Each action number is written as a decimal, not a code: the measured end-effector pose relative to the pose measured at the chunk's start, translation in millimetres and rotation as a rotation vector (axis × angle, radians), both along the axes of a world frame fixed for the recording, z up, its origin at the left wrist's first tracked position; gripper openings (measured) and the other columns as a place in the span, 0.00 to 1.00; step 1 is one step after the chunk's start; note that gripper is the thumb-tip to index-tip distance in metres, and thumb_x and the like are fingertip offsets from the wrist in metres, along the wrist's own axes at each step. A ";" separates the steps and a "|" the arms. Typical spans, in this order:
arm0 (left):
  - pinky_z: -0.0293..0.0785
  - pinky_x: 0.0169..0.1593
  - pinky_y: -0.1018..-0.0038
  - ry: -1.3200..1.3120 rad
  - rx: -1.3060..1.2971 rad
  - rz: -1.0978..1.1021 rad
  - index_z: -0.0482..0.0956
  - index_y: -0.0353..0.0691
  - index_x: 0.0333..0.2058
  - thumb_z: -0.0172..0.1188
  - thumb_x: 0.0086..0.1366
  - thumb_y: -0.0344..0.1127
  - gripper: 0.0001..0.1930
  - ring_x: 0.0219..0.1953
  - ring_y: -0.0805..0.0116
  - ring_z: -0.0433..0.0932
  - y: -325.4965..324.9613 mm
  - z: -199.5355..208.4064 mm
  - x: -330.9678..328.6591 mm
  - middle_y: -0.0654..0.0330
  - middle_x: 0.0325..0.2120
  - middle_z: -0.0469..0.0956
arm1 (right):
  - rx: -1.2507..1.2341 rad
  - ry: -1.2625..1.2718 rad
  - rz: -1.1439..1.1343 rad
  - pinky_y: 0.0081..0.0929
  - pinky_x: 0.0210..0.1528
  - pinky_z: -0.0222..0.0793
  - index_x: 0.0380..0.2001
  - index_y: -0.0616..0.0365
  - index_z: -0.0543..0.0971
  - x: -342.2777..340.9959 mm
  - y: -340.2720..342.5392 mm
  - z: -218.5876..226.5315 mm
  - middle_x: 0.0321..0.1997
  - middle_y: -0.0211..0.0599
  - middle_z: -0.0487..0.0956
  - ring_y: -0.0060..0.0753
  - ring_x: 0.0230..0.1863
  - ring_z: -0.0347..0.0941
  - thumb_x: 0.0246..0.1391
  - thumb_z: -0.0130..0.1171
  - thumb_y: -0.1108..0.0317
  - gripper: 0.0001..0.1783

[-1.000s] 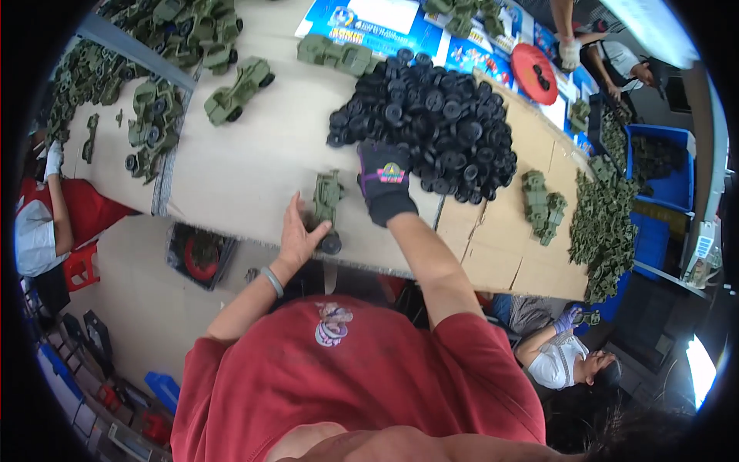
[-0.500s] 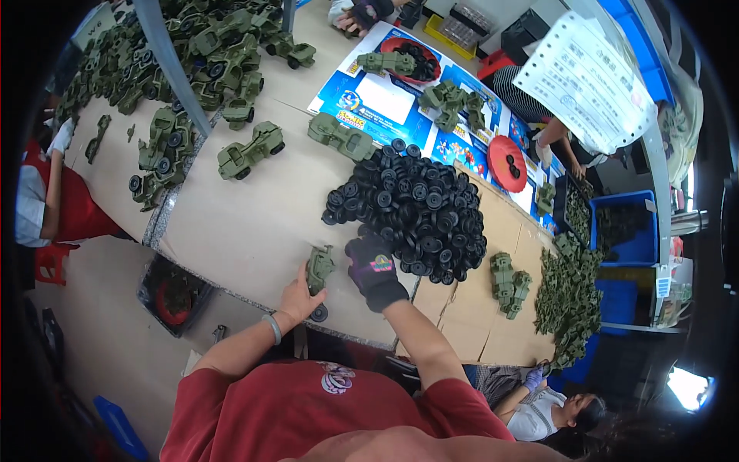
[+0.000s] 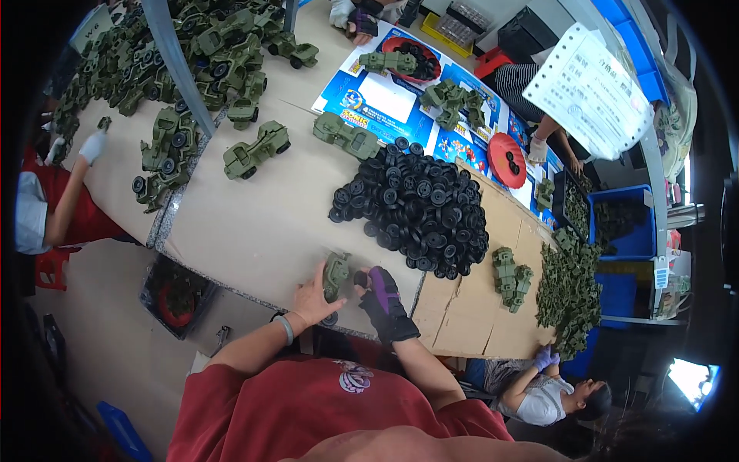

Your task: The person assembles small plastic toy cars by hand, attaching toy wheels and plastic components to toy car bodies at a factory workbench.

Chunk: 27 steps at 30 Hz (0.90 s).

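Observation:
My bare left hand (image 3: 310, 299) grips a small olive-green toy vehicle (image 3: 336, 276) near the table's front edge. Just right of it is my right hand (image 3: 382, 304), in a black and purple glove with bare fingertips. Its fingers are curled together towards the vehicle; whatever they may pinch is too small to make out. A black toy wheel (image 3: 330, 318) shows at the table edge beside my left hand. Beyond my right hand lies a large heap of black wheels (image 3: 431, 204). Two green toy vehicles, one on the left (image 3: 256, 150) and one touching the heap (image 3: 345, 137), lie farther back.
Green vehicles (image 3: 223, 46) pile up at the far left, behind a metal post (image 3: 175, 65). Two vehicles (image 3: 510, 279) and a heap of green parts (image 3: 570, 296) lie right on cardboard. Red plates (image 3: 507, 160) with wheels stand farther back. Co-workers' hands (image 3: 92, 146) work around the table.
My right hand has drawn back from the edge of the wheel heap towards the vehicle. My left hand still holds the vehicle. At the left, a co-worker's gloved hand has reached farther across the table.

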<state>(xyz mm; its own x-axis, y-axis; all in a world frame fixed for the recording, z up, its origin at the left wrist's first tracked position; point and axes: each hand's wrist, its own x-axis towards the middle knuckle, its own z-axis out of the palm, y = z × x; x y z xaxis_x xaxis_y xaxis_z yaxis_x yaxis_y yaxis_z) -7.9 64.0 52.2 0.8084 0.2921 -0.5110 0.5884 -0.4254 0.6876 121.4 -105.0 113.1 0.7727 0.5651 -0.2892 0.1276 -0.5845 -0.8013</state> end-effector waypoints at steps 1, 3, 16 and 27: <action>0.66 0.68 0.41 -0.073 0.024 -0.046 0.41 0.48 0.81 0.73 0.56 0.60 0.64 0.64 0.39 0.78 3.9 -3.0 0.0 0.40 0.62 0.78 | 0.004 -0.007 0.016 0.39 0.45 0.77 0.59 0.58 0.78 1.4 4.3 4.1 0.46 0.37 0.76 0.37 0.43 0.77 0.59 0.72 0.70 0.26; 0.63 0.71 0.38 -0.175 -0.029 -0.097 0.36 0.50 0.83 0.75 0.53 0.56 0.68 0.67 0.38 0.75 10.2 -11.5 -2.4 0.43 0.65 0.76 | 0.052 -0.042 0.064 0.34 0.39 0.79 0.62 0.59 0.77 6.8 -2.2 -17.6 0.47 0.39 0.75 0.35 0.43 0.77 0.61 0.70 0.68 0.26; 0.78 0.58 0.47 -0.170 0.069 -0.093 0.40 0.50 0.81 0.71 0.59 0.47 0.60 0.51 0.37 0.83 9.1 -12.0 5.8 0.39 0.49 0.81 | -0.075 -0.377 0.420 0.48 0.54 0.75 0.58 0.56 0.81 29.8 33.4 12.9 0.48 0.47 0.84 0.55 0.51 0.79 0.50 0.72 0.71 0.29; 0.77 0.59 0.47 -0.138 0.053 -0.103 0.40 0.49 0.81 0.71 0.59 0.48 0.60 0.52 0.38 0.82 8.7 -9.8 8.2 0.40 0.49 0.81 | -0.043 -0.442 0.519 0.49 0.57 0.75 0.57 0.56 0.81 41.2 40.0 15.0 0.52 0.48 0.83 0.58 0.53 0.79 0.49 0.75 0.70 0.29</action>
